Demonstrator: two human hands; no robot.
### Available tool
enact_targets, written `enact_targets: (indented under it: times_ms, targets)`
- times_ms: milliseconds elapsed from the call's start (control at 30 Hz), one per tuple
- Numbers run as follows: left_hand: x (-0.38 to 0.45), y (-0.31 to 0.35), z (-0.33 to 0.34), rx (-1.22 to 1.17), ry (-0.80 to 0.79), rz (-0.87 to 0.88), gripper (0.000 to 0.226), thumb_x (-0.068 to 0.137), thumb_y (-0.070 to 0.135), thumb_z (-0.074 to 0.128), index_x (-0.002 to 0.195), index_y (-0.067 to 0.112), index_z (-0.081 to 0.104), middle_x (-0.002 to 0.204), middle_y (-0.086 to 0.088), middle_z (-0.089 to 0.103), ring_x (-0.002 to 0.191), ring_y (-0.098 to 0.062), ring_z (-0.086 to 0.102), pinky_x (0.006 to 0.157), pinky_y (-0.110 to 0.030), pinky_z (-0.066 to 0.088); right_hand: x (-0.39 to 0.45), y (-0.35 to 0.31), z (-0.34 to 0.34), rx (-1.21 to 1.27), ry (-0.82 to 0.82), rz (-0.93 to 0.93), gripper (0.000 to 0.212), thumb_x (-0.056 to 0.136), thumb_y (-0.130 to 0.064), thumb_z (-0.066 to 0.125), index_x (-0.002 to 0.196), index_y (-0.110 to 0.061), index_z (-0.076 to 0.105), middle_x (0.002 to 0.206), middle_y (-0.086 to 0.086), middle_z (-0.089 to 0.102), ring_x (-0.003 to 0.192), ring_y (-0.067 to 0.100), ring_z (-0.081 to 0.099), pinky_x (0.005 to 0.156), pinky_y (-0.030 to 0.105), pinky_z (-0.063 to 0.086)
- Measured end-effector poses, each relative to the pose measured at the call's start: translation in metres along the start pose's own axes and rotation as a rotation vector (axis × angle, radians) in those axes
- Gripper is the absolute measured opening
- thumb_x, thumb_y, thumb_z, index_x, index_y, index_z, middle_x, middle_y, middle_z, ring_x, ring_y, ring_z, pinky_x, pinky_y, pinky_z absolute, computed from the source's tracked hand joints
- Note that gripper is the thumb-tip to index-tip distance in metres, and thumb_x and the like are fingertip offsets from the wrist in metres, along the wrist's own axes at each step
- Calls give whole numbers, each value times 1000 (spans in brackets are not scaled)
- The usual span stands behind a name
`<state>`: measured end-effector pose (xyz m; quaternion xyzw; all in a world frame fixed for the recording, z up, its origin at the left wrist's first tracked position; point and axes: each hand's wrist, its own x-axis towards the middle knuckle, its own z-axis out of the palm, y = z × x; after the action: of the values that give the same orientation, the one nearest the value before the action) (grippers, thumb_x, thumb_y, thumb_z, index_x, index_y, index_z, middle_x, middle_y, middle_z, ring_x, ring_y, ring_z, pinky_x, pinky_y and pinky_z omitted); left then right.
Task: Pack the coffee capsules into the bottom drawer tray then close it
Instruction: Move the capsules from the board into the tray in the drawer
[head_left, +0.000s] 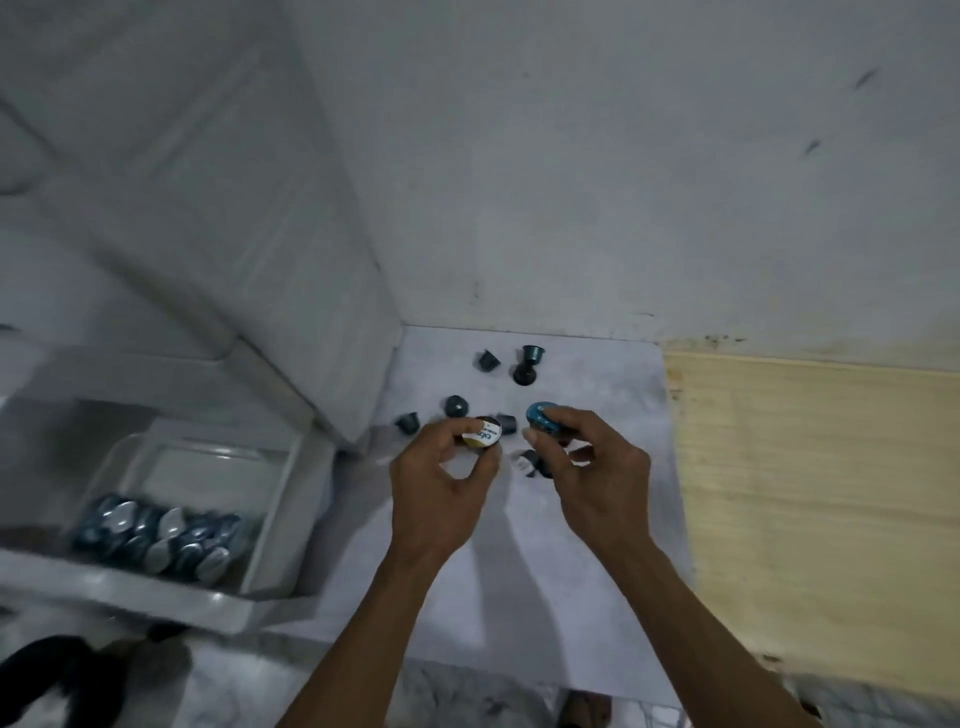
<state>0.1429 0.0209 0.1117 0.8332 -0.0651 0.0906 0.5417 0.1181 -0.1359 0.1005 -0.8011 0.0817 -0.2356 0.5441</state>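
Lower left: open drawer tray (270, 499) with packed capsules (161, 535). Centre: left hand (441, 478) pinches a white-lidded capsule (485, 432) at its fingertips, right hand (592, 467) pinches a blue capsule (543, 415). Loose capsules (532, 358) lie on the white surface (519, 571) just above both hands.

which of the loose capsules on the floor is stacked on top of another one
The teal capsule farthest back, near the wall: it stands on a dark capsule beneath it. The other loose ones lie singly.

Loose capsules (457, 406) crowd the far left part of the white worktop (597, 519), tight against the drawer unit (270, 249). Near worktop half bare. Open bottom drawer tray (270, 519): near end packed with capsules, far end free.
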Motion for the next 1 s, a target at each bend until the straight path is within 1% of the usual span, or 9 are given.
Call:
enact_targets:
  times_ms: [100, 200, 367, 467, 533, 633, 800, 900, 1000]
  targets:
    - [-11, 2, -63, 2, 55, -19, 22, 77, 13, 79, 95, 24, 72, 95, 18, 72, 90, -2, 66, 82, -27, 54, -23, -44, 32, -8, -58, -52, 28, 80, -32, 74, 104, -18, 73, 97, -11, 72, 82, 4, 67, 66, 19, 54]
    - [-28, -9, -135, 16, 102, 19, 21, 77, 13, 79, 94, 24, 72, 93, 16, 73, 89, -2, 68, 81, -19, 52, -55, -78, 71, -43, -110, -59, 27, 79, -37, 73, 103, -26, 72, 93, -17, 69, 82, 2, 64, 65, 16, 51]
    - [-59, -49, -258, 98, 129, 27, 27, 76, 11, 80, 92, 31, 70, 94, 22, 71, 87, 3, 66, 77, -12, 50, -119, -118, 148, -14, -185, -11, 25, 75, -25, 81, 99, -24, 73, 94, -14, 72, 82, 1, 64, 67, 15, 51]
    - [-75, -76, -317, 140, 153, -57, 31, 74, 15, 82, 90, 38, 67, 94, 33, 68, 85, 7, 63, 72, -7, 48, -149, -132, 192, -15, -236, 6, 25, 74, -22, 83, 97, -24, 73, 94, -15, 72, 80, 2, 65, 68, 18, 53]
    - [-79, -92, -350, 157, 160, -88, 27, 75, 19, 82, 93, 34, 69, 89, 26, 71, 86, 7, 64, 72, -10, 50, -163, -141, 217, -18, -275, 13, 26, 74, -20, 83, 97, -22, 74, 94, -15, 72, 80, 4, 66, 70, 23, 55]
    - [-67, -115, -386, 185, 164, -116, 25, 75, 19, 82, 93, 32, 70, 89, 22, 70, 86, 8, 63, 71, -8, 50, -168, -153, 248, -15, -303, 22, 26, 73, -17, 83, 98, -23, 75, 94, -17, 72, 80, 4, 66, 71, 23, 55]
    - [-16, -147, -418, 217, 135, -81, 24, 74, 15, 82, 93, 24, 71, 90, 18, 71, 84, 6, 65, 73, -7, 49, -142, -158, 292, -16, -348, 50, 25, 74, -19, 83, 98, -22, 74, 95, -16, 72, 82, 0, 65, 69, 12, 51]
    - [19, -171, -430, 266, 83, -91, 21, 75, 15, 81, 92, 23, 73, 90, 14, 72, 84, 7, 65, 72, -2, 46, -120, -149, 323, -21, -374, 85, 24, 75, -18, 82, 98, -24, 74, 94, -14, 71, 83, 0, 64, 67, 11, 50]
    - [50, -196, -438, 348, 17, -134, 21, 74, 17, 83, 92, 20, 73, 88, 14, 69, 84, 5, 64, 69, -1, 45, -101, -141, 355, -30, -394, 97, 22, 76, -16, 81, 95, -24, 74, 92, -14, 71, 83, 2, 64, 67, 13, 50]
